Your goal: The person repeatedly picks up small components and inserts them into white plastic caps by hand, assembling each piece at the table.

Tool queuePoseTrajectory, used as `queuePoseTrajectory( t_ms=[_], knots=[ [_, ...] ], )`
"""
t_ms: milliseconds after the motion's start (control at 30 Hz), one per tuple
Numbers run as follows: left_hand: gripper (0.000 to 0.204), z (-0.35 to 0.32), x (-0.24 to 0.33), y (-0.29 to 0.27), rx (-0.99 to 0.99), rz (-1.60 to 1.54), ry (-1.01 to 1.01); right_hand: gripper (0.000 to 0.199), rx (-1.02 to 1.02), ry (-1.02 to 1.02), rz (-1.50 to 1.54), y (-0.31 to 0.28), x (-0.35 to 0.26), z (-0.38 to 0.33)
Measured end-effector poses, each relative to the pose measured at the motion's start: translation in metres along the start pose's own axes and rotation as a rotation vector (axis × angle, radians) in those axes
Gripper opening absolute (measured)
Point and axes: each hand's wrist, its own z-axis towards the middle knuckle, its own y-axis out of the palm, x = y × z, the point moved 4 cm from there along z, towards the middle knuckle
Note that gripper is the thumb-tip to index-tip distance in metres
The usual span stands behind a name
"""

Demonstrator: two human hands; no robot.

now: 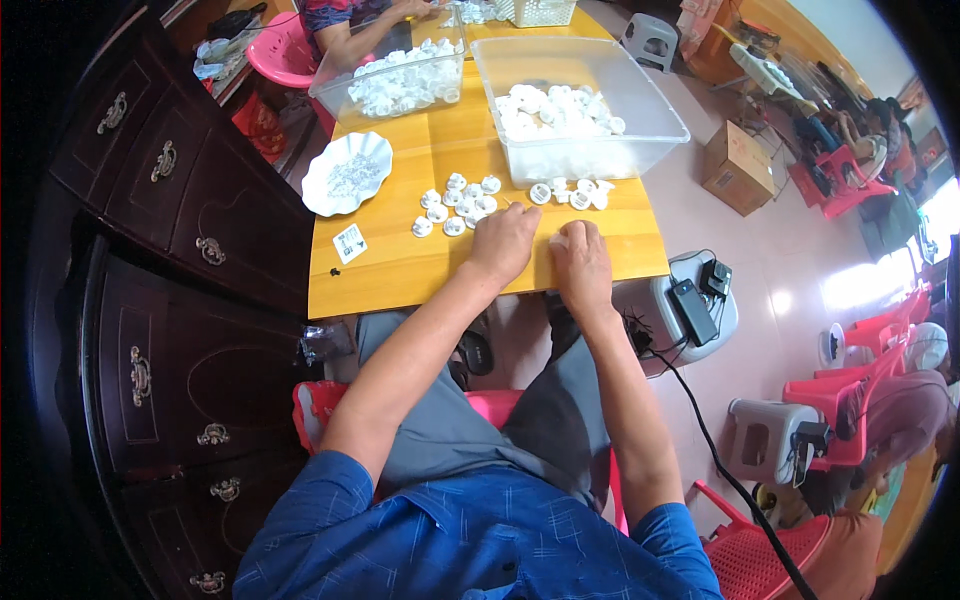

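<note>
Both my hands are over the near part of the yellow wooden table (380,285). My left hand (505,243) is closed, its fingertips drawn together beside a cluster of small round white plastic parts (466,203). What it grips is hidden or too small to make out. A little to its right, my right hand (583,262) is also closed, pinching a small white plastic part (558,240) that pokes out at the thumb side. Beyond it lies a second group of white plastic parts (581,198), close to the near wall of a large clear bin (640,160).
A scalloped white dish (312,190) holds small clear pieces. Near it lies a square printed card (350,243). A second clear bin (330,95) holds more white parts. Another person's arm (365,42) rests behind it. Dark drawers (150,240) stand left; a stool with devices (725,320) stands right.
</note>
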Motion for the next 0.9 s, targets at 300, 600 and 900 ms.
queuePoseTrajectory(
  t_ms=[300,600,900],
  knots=[
    [0.021,0.007,-0.007,-0.004,0.056,0.004,0.028,0.029,-0.021,0.293,0.393,-0.056,-0.023,-0.043],
    [0.014,-0.014,-0.039,-0.061,0.276,-0.639,-0.184,0.036,-0.170,0.442,0.765,-0.043,-0.028,-0.072],
    [0.013,-0.090,0.004,-0.071,-0.081,-1.264,-0.348,0.041,-0.236,0.485,1.119,-0.038,-0.049,-0.076]
  ],
)
